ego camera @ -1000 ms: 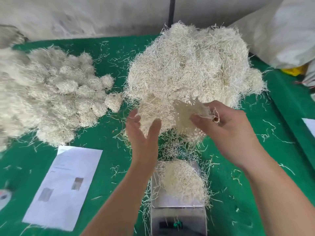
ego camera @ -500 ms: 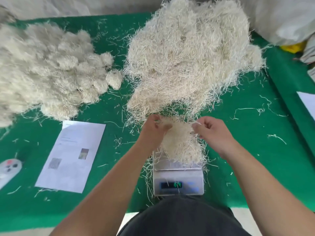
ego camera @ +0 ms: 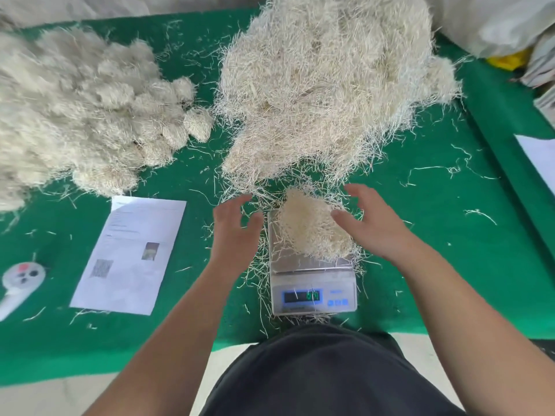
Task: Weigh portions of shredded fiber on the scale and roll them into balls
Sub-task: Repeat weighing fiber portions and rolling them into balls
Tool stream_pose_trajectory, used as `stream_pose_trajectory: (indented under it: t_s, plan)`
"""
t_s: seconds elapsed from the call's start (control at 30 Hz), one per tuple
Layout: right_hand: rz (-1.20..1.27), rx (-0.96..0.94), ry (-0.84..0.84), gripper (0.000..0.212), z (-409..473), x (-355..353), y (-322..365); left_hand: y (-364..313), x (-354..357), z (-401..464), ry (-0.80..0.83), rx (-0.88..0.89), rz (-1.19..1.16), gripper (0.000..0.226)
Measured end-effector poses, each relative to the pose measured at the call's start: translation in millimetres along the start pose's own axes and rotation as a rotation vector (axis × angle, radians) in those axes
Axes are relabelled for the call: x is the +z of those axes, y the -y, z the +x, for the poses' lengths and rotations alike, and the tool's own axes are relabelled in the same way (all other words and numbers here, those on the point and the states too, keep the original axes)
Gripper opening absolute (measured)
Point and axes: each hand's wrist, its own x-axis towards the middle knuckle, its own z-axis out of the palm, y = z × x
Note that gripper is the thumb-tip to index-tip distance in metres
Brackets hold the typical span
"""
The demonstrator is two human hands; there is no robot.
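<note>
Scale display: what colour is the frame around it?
Blue: the scale display has a blue frame around a dark screen with greenish digits, seen in the head view.

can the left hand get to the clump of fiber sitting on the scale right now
Probably yes. The left hand is open beside the scale, just left of the fiber clump on its pan, and nothing lies between them. The right hand flanks the clump's other side.

Bare forearms, no sleeves; dark top at btm.
</note>
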Motion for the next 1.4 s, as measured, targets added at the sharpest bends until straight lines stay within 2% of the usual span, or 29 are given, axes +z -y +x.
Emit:
stream_pose_trajectory:
  t_s: [0.1,0.2,0.57,0.77,1.0,1.13,1.27,1.4]
  plan:
    - [-0.065,-0.120,0.043,0.078,-4.4,9.1,15.7,-11.7,14.0,-5.3,0.141,0.366,0.364,0.054]
    - [-0.130,-0.186,0.031,0.079,-6.8,17.6,26.0,-29.3,26.2,-7.8,0.214,0.478,0.516,0.056]
    - [-0.118,-0.179,-0.011,0.070,-24.6,16.2,24.8,-35.3,22.4,-26.3,0.128,0.515,0.387,0.045]
    - [-0.131,-0.172,-0.006,0.070,-24.9,14.8,24.8,-35.2,20.7,-29.9,-0.011,0.619,0.270,0.037]
    - [-0.192,-0.108,-0.022,0.072,-19.9,15.0,18.4,-30.8,26.6,-28.8,0.037,0.598,0.293,0.035]
    - [-0.210,-0.087,-0.003,0.074,-13.2,21.0,9.4,-20.6,38.0,-23.9,0.133,0.512,0.363,0.048]
    - [-0.170,-0.001,0.154,0.081,-7.7,35.2,2.0,-4.6,55.4,-17.6,0.339,0.250,0.349,0.075]
    - [-0.089,-0.057,0.340,0.078,-8.7,47.8,2.5,11.4,60.6,-10.9,0.395,0.111,0.214,0.073]
